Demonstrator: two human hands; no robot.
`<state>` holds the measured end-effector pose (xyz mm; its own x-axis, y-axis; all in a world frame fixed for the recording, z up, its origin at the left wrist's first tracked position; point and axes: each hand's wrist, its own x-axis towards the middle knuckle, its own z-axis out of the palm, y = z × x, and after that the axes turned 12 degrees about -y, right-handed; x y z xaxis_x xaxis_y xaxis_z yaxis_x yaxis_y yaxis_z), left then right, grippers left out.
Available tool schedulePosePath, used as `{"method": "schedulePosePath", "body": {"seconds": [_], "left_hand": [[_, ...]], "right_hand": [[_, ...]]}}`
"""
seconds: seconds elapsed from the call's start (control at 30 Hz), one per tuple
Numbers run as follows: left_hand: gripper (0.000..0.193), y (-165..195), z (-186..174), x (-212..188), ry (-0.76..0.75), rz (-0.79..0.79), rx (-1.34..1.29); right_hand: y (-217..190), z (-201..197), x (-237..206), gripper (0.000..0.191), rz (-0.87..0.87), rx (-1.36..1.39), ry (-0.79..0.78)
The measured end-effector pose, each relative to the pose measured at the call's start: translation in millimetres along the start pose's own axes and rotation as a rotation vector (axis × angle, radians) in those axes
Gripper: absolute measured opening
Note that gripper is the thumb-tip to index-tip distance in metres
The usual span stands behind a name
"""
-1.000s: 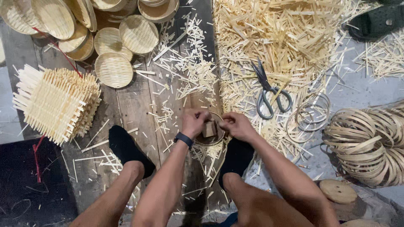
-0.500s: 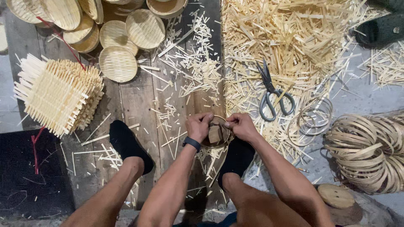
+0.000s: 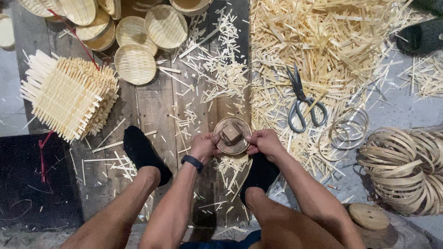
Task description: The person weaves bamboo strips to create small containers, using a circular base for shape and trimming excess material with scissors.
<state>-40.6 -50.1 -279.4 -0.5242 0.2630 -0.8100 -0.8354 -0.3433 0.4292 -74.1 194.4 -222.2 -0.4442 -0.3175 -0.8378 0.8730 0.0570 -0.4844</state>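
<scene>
Head view, single frame: left hand (image 3: 203, 146) and right hand (image 3: 264, 141), fingers curled shut on opposite edges of a round wooden disc with a small square block at its centre (image 3: 232, 135), held just above the plank floor (image 3: 152, 106) between two black-socked feet (image 3: 140, 152). Fingertips are tucked behind the rim, hidden. Grey-handled scissors (image 3: 302, 103) lie on pale bamboo offcuts (image 3: 332, 41). Stacked square woven mats (image 3: 69, 94), round woven lids (image 3: 135, 63) partly cut off above; coiled bamboo hoops (image 3: 406, 166) cropped at right.
</scene>
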Motion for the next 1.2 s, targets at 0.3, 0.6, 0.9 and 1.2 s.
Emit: {"method": "schedulePosePath", "body": {"seconds": [0.3, 0.6, 0.9, 1.2], "left_hand": [[0.033, 3.6, 19.0, -24.5, 0.198, 0.039, 0.023], [0.023, -38.8, 32.8, -20.2, 0.147, 0.122, -0.156], [0.031, 25.8, 38.9, -63.7, 0.254, 0.236, 0.831], [0.044, 43.5, 91.9, -50.9, 0.252, 0.646, 0.877]], "right_hand": [[10.2, 9.3, -10.2, 0.022, -0.095, 0.22, -0.077], [27.0, 24.3, -0.1, 0.019, -0.058, 0.063, 0.079], [8.4, 26.2, -24.2, 0.03, -0.252, -0.031, -0.034], [-3.9, 44.9, -20.9, 0.041, -0.391, -0.743, 0.177]]}}
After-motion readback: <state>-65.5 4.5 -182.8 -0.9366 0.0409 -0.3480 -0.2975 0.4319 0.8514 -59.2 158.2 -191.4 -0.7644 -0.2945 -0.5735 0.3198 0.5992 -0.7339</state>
